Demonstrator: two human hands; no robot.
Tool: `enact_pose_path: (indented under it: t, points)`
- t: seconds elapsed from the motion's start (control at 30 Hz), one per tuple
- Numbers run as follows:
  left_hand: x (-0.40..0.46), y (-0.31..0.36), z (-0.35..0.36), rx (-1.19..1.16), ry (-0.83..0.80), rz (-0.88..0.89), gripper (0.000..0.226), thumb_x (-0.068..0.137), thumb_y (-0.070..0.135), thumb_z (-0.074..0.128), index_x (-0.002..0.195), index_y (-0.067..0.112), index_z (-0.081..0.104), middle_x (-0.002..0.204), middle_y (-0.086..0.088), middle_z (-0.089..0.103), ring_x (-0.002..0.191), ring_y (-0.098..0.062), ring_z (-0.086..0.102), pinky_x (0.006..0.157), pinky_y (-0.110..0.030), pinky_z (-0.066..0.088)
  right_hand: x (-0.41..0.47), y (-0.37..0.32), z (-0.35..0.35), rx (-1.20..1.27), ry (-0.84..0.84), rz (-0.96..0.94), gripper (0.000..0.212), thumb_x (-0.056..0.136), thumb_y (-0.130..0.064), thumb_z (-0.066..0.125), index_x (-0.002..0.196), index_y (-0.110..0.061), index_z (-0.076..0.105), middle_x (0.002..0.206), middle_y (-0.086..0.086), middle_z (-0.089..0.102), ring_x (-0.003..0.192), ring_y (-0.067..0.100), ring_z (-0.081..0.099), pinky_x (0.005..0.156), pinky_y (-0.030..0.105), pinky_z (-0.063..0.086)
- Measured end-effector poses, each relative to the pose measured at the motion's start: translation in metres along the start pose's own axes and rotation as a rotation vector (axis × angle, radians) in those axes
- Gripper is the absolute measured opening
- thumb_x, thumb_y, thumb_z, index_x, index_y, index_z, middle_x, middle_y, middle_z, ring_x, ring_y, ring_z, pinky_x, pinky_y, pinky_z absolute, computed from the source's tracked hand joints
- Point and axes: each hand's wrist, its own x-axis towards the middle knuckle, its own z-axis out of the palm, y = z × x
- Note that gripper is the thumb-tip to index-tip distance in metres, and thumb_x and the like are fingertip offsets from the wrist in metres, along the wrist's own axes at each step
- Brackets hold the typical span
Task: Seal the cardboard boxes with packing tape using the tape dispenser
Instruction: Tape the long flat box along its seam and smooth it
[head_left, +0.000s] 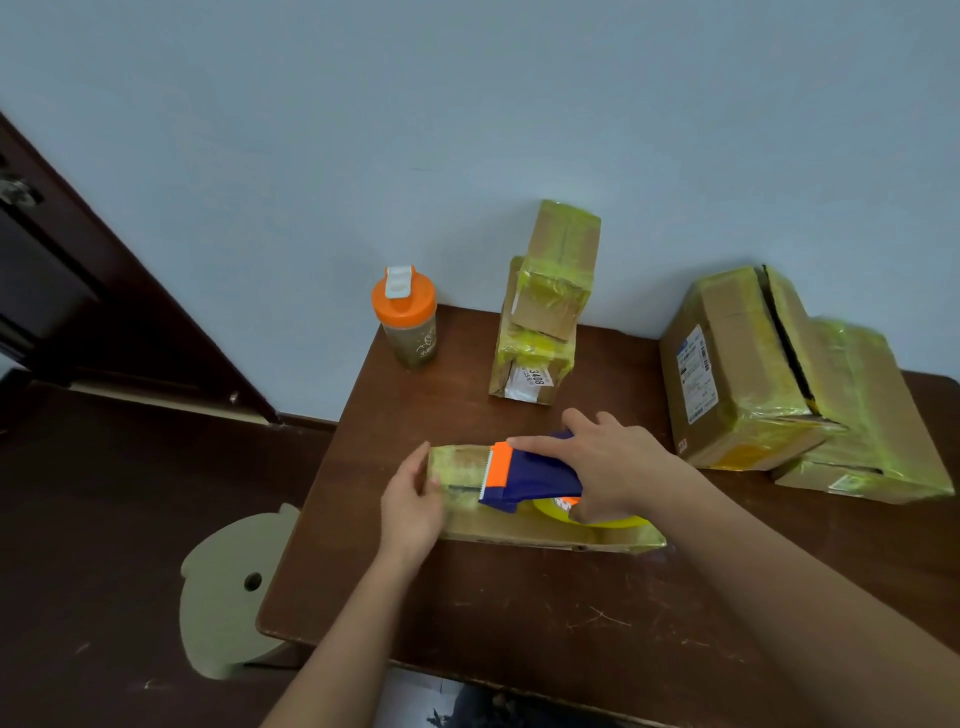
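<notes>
Flat cardboard box wrapped in yellow tape lies near the centre of the dark brown wooden tabletop, long axis running 9 to 3 o'clock.

Blue and orange tape dispenser sits on top of this box, orange blade end toward 9 o'clock, yellow tape roll at its 4 o'clock side.

Right hand grasps the dispenser from above: index finger extended along the blue body to the orange part, remaining fingers wrapped round the handle by the roll.

Left hand is at the box's 9 o'clock end, thumb on the top face, fingers curled round the end; it holds the box in place.

At 12 o'clock from the box, against the pale blue wall: stack of small taped cardboard boxes, standing upright, white label on the lowest one.

At 2 o'clock: large taped cardboard box with a shipping label, leaning tilted, a dark open gap along its top seam; a flatter taped cardboard box lies just beside it at 3 o'clock, touching.

At 11 o'clock, on the tabletop's far corner: green shaker bottle with orange lid, upright.

Off the tabletop at 8 o'clock: beige stool with a round hole on the dark floor.
</notes>
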Motion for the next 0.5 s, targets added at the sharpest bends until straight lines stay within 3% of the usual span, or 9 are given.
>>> enact_pose_path:
  t: [0.1,0.17,0.3,0.5]
  points:
    - [-0.013,-0.002,0.006,0.168,-0.169,0.065,0.065,0.094,0.009,0.058,0.151,0.021,0.029,0.155,-0.001,0.025,0.143,-0.016,0.024,0.113,-0.028,0.025,0.000,-0.002,-0.002,0.002,-0.003,-0.008,0.085,0.087,-0.037,0.066,0.149,-0.053,0.009,0.130,0.003,0.037,0.092,0.019,0.034,0.066,0.031,0.035]
    - [-0.016,-0.005,0.005,0.208,-0.230,0.067,0.073,0.094,0.009,0.059,0.153,0.027,0.020,0.159,0.000,0.014,0.146,-0.017,0.017,0.114,-0.029,0.023,0.000,-0.002,-0.004,-0.012,-0.007,-0.021,0.084,0.088,-0.033,0.067,0.149,-0.051,0.012,0.128,0.002,0.040,0.091,0.019,0.037,0.066,0.030,0.035]
    - [-0.014,-0.004,-0.001,0.188,-0.211,0.070,0.073,0.093,0.004,0.058,0.152,0.030,0.024,0.158,-0.001,0.018,0.144,-0.018,0.020,0.115,-0.031,0.025,-0.001,0.000,-0.005,-0.044,-0.003,-0.042,0.087,0.086,-0.033,0.068,0.150,-0.050,0.011,0.129,0.003,0.042,0.104,0.023,0.048,0.069,0.032,0.037]
    - [0.000,0.001,-0.011,0.256,-0.259,0.088,0.074,0.090,0.000,0.061,0.149,0.031,0.031,0.157,0.003,0.022,0.143,-0.014,0.024,0.105,-0.019,0.029,-0.013,0.008,-0.008,-0.011,-0.013,-0.072,0.087,0.088,-0.033,0.067,0.150,-0.051,0.009,0.128,0.001,0.040,0.091,0.017,0.036,0.067,0.031,0.035]
